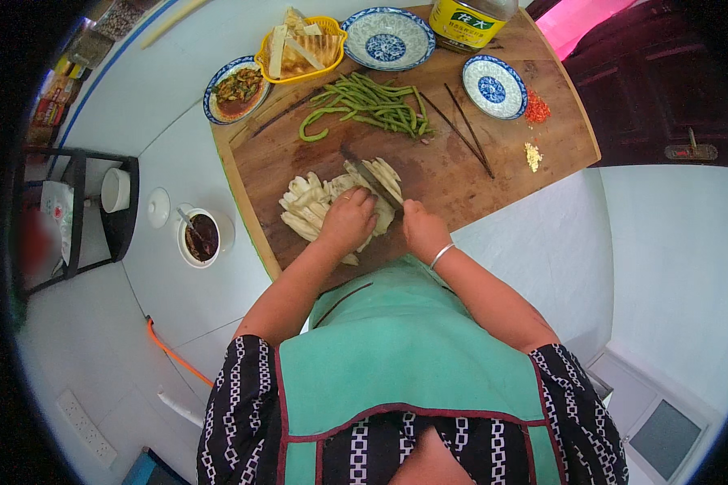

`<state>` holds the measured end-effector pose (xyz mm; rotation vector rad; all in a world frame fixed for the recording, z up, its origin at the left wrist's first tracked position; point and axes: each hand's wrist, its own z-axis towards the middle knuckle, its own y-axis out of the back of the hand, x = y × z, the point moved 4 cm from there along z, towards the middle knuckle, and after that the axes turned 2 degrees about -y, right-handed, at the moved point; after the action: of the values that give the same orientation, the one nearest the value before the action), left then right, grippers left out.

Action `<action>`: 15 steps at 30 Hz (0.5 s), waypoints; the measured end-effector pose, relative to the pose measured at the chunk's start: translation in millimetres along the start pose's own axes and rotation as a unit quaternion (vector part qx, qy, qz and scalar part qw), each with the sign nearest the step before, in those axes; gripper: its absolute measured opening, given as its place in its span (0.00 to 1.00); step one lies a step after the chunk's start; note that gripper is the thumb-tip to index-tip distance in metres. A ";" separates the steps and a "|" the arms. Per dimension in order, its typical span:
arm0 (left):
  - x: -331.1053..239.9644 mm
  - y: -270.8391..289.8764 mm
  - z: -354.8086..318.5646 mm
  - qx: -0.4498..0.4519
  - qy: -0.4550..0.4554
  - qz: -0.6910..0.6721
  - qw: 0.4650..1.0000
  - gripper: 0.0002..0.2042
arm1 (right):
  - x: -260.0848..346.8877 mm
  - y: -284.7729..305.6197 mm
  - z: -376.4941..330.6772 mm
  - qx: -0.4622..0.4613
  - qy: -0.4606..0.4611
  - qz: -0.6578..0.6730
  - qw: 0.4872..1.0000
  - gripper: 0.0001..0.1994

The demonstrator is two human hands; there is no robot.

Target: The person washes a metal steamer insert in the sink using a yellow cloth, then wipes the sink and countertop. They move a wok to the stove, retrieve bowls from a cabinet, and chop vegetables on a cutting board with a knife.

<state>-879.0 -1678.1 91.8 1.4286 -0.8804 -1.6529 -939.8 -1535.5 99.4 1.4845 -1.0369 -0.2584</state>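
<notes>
My right hand is closed round the handle of a kitchen knife, its dark blade slanting up and left through pale vegetable pieces. My left hand has its fingers curled and presses down on these pieces, close beside the blade. Long pale strips, perhaps peeled eggplant, lie heaped left of that hand. More cut pieces rest on the far side of the knife. All of this lies near the front of a wooden board. The fingertips of my left hand are partly hidden.
Green beans, dark chopsticks, chopped red pepper and minced garlic lie farther back. Around them stand blue-and-white plates, a yellow basket of flatbread, a dish of food and an oil bottle. A sauce pot stands left.
</notes>
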 end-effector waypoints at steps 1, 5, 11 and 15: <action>-0.6 1.2 -0.6 -0.014 -0.009 -0.001 1.000 0.15 | -0.3 2.8 -2.2 -0.020 0.009 0.013 1.000 0.08; -3.2 4.4 -6.8 -0.032 -0.014 0.018 0.999 0.14 | 16.2 29.7 -7.1 -0.016 0.031 -0.011 0.999 0.08; -5.6 -6.8 -9.6 0.025 -0.009 0.003 1.000 0.15 | 4.6 1.4 -4.9 0.036 -0.003 -0.040 0.999 0.07; -3.9 -3.5 -9.5 0.000 -0.015 -0.007 1.000 0.15 | -0.6 -4.4 -7.5 -0.012 0.001 -0.001 1.000 0.07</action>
<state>-869.7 -1673.2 89.2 1.4162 -0.8897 -1.6878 -933.0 -1530.6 97.0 1.4643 -1.0276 -0.2702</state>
